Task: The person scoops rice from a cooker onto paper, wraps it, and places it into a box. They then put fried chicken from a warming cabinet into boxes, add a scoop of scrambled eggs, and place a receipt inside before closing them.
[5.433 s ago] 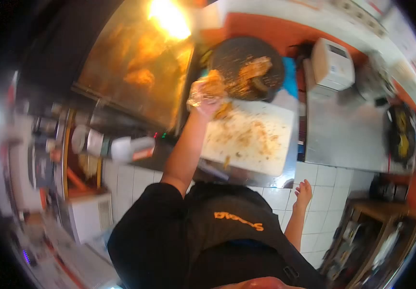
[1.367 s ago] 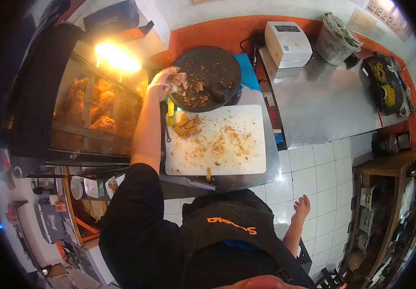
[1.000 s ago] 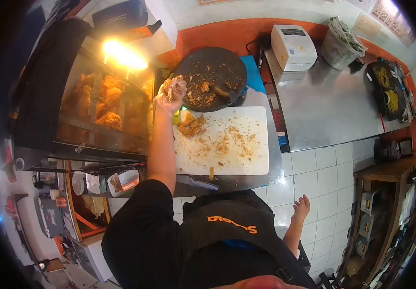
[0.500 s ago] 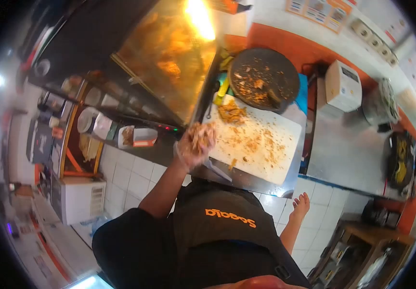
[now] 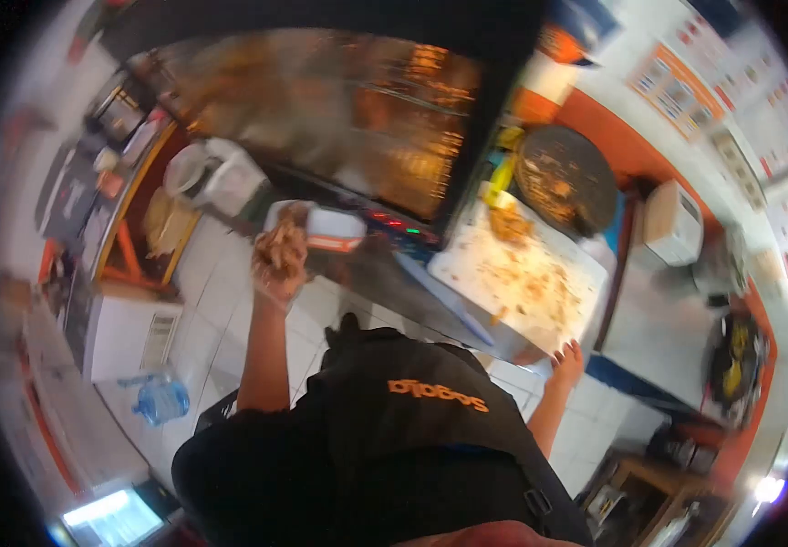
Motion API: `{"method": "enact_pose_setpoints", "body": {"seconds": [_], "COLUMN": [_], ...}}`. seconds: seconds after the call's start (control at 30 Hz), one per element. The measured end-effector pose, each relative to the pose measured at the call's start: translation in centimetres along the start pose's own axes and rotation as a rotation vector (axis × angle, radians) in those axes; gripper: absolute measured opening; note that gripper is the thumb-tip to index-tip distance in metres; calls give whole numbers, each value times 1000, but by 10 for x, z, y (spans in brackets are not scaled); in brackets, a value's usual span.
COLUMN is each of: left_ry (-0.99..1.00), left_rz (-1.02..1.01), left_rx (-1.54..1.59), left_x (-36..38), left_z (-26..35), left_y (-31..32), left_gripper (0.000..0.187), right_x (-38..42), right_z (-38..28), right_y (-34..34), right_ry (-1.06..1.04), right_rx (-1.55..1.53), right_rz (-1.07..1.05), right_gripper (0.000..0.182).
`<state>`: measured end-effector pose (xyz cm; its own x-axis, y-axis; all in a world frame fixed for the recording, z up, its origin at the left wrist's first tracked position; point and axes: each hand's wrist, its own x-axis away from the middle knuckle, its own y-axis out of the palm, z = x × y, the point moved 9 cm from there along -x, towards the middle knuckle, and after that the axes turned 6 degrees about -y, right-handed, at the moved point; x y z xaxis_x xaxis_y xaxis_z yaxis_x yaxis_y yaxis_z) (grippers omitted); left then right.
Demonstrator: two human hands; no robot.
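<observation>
Gloved left hand (image 5: 277, 264) grips a clump of shredded chicken (image 5: 282, 244), just beside the small tray (image 5: 326, 228) on the counter's edge. More remains on the cutting board (image 5: 522, 278). Right hand (image 5: 567, 363) hangs open, empty.

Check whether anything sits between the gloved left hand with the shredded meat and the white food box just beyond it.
Nothing visible does. The left hand holds the shredded meat right at the near edge of the open white food box, with no object between them, though the frame is motion-blurred.
</observation>
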<state>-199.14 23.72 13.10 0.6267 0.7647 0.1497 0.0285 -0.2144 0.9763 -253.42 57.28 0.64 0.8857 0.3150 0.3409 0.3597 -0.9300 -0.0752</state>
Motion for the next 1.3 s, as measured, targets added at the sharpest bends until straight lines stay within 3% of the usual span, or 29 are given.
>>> {"method": "enact_pose_setpoints", "body": {"seconds": [0.07,0.1,0.2,0.27,0.33,0.4,0.6,0.67,0.7,0.73,0.8,0.83,0.87,0.93,0.97,1.0,1.07,1.13,1.27,1.3], "left_ry": [136,346,382,720,573,688,574,378,598,573,1003,864,842,486,776,769,1238,1282,959,779], "left_rz": [-67,5,-36,194,111,235,261,675,757,739,469,677,654,948,890,866,555,172,-393,-557], "left_rx": [-145,-198,-234,-251,-237,-231,-407,-1342,-2260,-2266,-2916,-2865,-2873,-2797,-2772,-2784,-2527,-2448,-2191,-2148], "left_x": [13,17,32,43,28,24,-27,-40,-44,-48,-55,-54,-50,-37,-28,-25,-5,-10,-34,-48], "left_z": [73,136,215,286,310,339,343,337,346,357,340,346,338,325,312,292,225,164,7,-36], "left_y": [11,-12,3,-7,5,9,14,0,22,4,13,11,17,29,41,47,92,100,101,92], "left_gripper": [39,40,35,35,35,33,29,36,41,41,41,36,36,28,28,28,21,17,17,19], "right_x": [19,31,71,95,121,146,206,216,224,229,232,233,236,237,240,241,243,244,235,239], "right_z": [10,15,38,54,64,66,68,70,64,64,62,62,63,62,62,64,66,69,90,81], "right_y": [17,25,47,55,62,70,70,75,80,80,88,90,90,96,96,94,89,84,60,62], "right_ry": [-13,-5,36,30,42,43,39,49,52,55,26,21,28,15,27,32,25,46,78,64], "right_rx": [-31,-25,-61,-118,-101,-102,-69,-73,-68,-65,-88,-92,-89,-88,-82,-89,-89,-92,-100,-103], "right_rz": [-12,18,66,65,97,98,194,193,202,226,190,201,222,196,210,227,229,251,281,282], "right_gripper": [43,44,42,42,42,42,47,46,46,46,46,46,46,45,44,44,42,42,43,44]}}
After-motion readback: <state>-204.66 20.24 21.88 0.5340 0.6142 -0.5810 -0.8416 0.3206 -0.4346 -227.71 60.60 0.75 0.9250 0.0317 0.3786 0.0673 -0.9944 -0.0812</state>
